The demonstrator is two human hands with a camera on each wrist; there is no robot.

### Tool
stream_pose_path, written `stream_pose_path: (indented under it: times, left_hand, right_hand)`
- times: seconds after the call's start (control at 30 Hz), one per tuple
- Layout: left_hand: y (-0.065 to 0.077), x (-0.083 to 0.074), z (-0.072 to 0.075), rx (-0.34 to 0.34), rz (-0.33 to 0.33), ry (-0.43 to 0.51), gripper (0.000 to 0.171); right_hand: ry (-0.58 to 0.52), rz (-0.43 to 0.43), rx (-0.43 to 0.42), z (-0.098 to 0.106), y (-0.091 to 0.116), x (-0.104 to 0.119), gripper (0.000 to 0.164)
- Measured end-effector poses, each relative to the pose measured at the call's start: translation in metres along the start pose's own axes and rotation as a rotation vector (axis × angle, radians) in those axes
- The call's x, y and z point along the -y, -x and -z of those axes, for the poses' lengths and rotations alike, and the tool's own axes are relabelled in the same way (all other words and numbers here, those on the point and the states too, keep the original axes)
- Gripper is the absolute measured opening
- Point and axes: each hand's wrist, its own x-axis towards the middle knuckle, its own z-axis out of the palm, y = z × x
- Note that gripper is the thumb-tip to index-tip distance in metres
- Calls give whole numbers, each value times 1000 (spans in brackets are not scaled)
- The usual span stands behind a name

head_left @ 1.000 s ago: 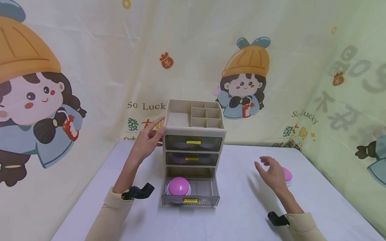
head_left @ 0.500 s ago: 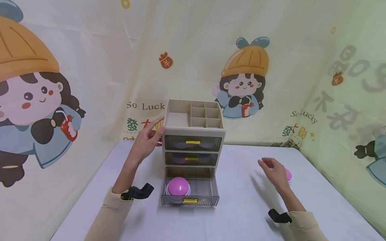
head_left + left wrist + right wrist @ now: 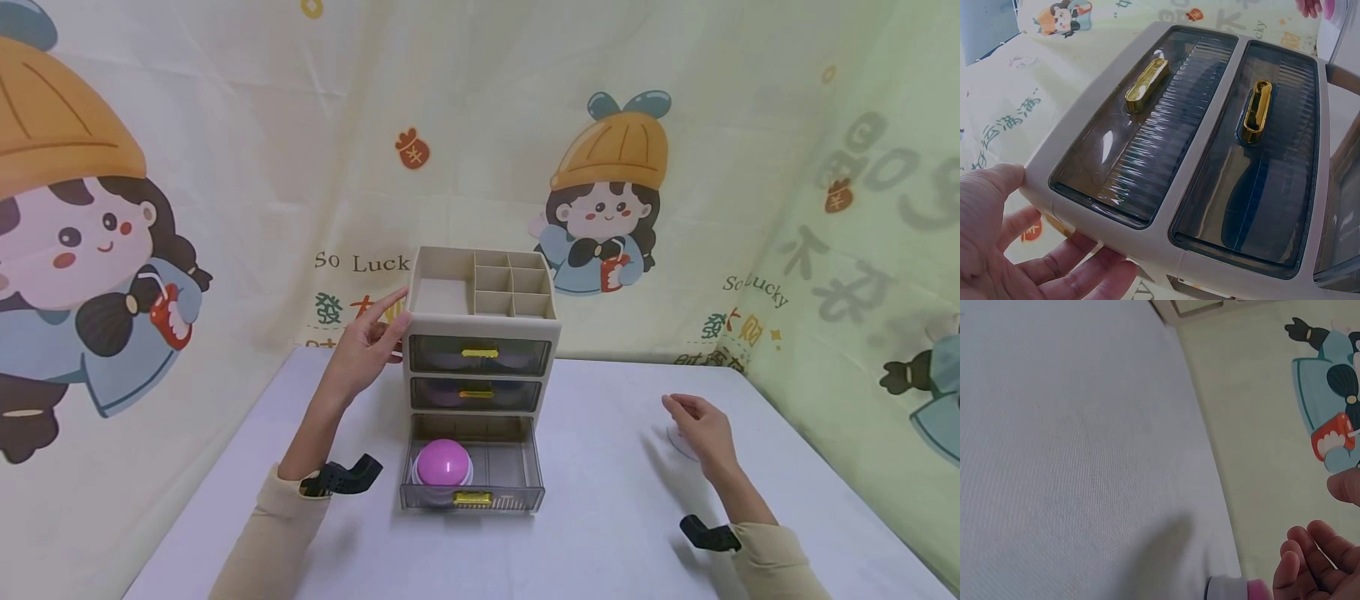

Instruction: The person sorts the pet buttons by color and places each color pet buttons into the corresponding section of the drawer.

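A beige desktop drawer organizer (image 3: 482, 323) stands on the table, its bottom drawer (image 3: 517, 467) pulled out. In that drawer's left side sits a round pink dome (image 3: 442, 462) on a white base. My left hand (image 3: 362, 346) rests against the organizer's left side, thumb at the front edge and fingers along the side panel in the left wrist view. To the right, my right hand (image 3: 705, 433) hovers over a second pink-and-white dome (image 3: 1227, 589), mostly hidden behind it in the head view. Its fingers are loosely bent and hold nothing.
The two upper drawers (image 3: 480, 356) are closed, with yellow handles. Divided compartments (image 3: 513, 286) form the organizer's top. A white cloth (image 3: 600, 517) covers the table, and a printed curtain (image 3: 480, 200) hangs behind and beside it.
My right hand has moved right over the second dome, covering more of it, and its fingers have drawn closer together. The left hand stays at the organizer.
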Motion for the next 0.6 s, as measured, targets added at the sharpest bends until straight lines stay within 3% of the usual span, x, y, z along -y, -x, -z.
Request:
stream_pose_path:
  times: [0.3, 0.6]
  left_hand:
    - [-1, -1, 0, 1, 4, 0, 52]
    - [-1, 0, 0, 1, 13, 5, 51]
  right_hand:
    - [6, 3, -36, 9, -3, -10, 68]
    - [67, 81, -83, 14, -5, -22, 74]
